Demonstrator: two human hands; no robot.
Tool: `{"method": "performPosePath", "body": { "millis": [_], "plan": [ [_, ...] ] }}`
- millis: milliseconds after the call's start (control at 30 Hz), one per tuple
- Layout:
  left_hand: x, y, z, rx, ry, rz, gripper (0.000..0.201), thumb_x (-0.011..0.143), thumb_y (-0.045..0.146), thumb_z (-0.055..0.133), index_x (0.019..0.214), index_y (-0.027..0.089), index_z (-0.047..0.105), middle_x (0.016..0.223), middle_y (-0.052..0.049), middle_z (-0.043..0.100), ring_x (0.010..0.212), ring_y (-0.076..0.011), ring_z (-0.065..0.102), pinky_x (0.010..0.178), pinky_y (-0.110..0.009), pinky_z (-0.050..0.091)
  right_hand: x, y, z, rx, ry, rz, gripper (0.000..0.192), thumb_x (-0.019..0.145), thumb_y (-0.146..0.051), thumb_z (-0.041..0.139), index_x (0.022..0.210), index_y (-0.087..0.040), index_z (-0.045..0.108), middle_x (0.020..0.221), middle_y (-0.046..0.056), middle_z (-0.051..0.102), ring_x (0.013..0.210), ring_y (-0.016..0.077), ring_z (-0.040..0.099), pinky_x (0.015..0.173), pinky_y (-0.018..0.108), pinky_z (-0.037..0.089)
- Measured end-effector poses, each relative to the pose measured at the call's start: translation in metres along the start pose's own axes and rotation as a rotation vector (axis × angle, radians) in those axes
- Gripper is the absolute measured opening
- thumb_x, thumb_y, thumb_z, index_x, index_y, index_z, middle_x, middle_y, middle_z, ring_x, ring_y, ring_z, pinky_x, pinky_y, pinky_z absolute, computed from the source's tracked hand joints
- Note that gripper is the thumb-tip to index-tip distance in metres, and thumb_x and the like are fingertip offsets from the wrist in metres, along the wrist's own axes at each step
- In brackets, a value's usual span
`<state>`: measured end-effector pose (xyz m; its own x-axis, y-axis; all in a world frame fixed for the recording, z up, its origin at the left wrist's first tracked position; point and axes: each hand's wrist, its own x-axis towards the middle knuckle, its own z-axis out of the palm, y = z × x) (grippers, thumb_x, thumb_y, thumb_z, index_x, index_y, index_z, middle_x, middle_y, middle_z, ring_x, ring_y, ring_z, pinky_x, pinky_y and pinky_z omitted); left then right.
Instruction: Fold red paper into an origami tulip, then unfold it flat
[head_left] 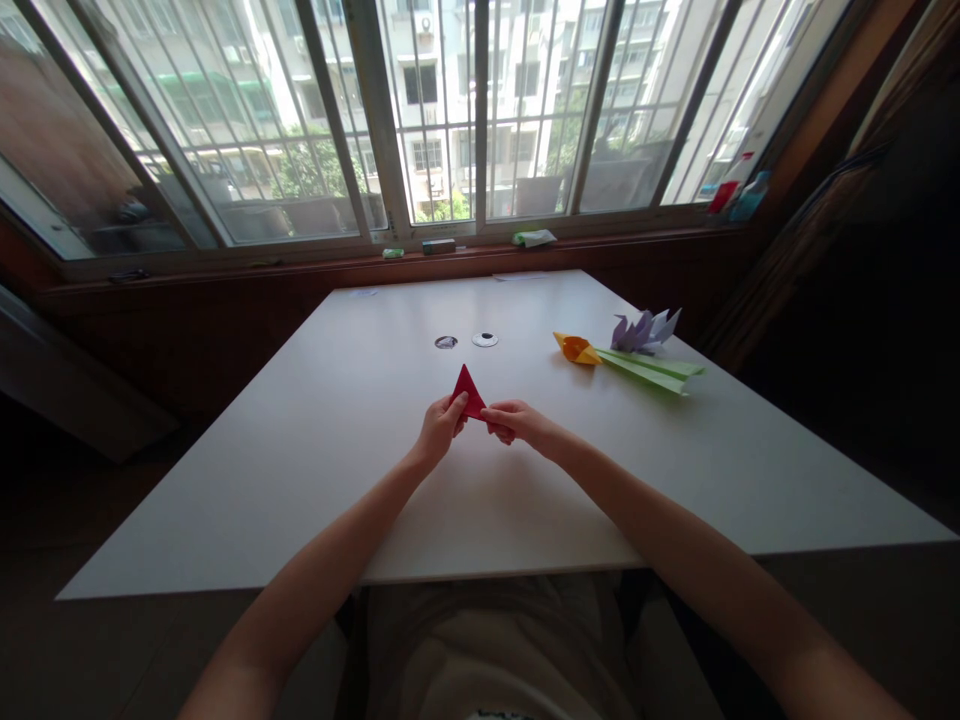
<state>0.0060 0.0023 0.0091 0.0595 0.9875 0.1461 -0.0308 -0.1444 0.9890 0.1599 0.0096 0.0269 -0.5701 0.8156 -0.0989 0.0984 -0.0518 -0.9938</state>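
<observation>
A small red piece of folded paper [468, 384], triangular with its point facing away from me, is held above the white table [300, 440]. My left hand [441, 428] pinches its left side, thumb on top. At the lower right corner, my right hand [517, 420] grips the paper between thumb and fingers. The curled fingers hide the paper's lower edge in part.
Right of my hands lie an orange folded paper boat [577, 349], a light green folded paper plane [656, 371] and purple folded paper cranes [637, 331]. Two round discs, one dark [446, 342] and one white [484, 341], lie ahead. A barred window stands beyond.
</observation>
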Motion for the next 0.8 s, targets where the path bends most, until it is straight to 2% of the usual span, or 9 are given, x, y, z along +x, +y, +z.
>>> {"method": "performPosePath", "body": {
  "millis": [367, 600, 800],
  "plan": [
    [0.0017, -0.0011, -0.0014, 0.004, 0.05, -0.008, 0.034, 0.072, 0.042, 0.05, 0.053, 0.016, 0.041, 0.039, 0.005, 0.038, 0.035, -0.0043, 0.031, 0.036, -0.019, 0.021, -0.003, -0.0066, 0.0, -0.05, 0.043, 0.056, 0.029, 0.07, -0.039, 0.055, 0.057, -0.014, 0.053, 0.045, -0.005, 0.04, 0.043, 0.0056, 0.035, 0.044, 0.021, 0.027],
    [0.0014, -0.0025, -0.0017, 0.009, 0.046, 0.005, 0.034, 0.072, 0.043, 0.05, 0.054, 0.015, 0.043, 0.04, 0.005, 0.039, 0.035, -0.0045, 0.032, 0.036, -0.019, 0.021, -0.002, -0.0063, 0.0017, -0.099, 0.069, 0.013, 0.027, 0.071, -0.036, 0.054, 0.056, -0.014, 0.053, 0.044, -0.005, 0.041, 0.043, 0.0057, 0.035, 0.045, 0.021, 0.029],
    [0.0037, -0.0043, -0.0031, -0.018, 0.04, -0.003, 0.034, 0.073, 0.042, 0.05, 0.053, 0.016, 0.04, 0.039, 0.006, 0.037, 0.035, -0.0043, 0.031, 0.037, -0.019, 0.022, -0.0011, -0.004, 0.0018, -0.077, 0.054, -0.031, 0.029, 0.071, -0.04, 0.054, 0.058, -0.014, 0.052, 0.043, -0.005, 0.039, 0.043, 0.0062, 0.035, 0.046, 0.022, 0.029]
  ]
}}
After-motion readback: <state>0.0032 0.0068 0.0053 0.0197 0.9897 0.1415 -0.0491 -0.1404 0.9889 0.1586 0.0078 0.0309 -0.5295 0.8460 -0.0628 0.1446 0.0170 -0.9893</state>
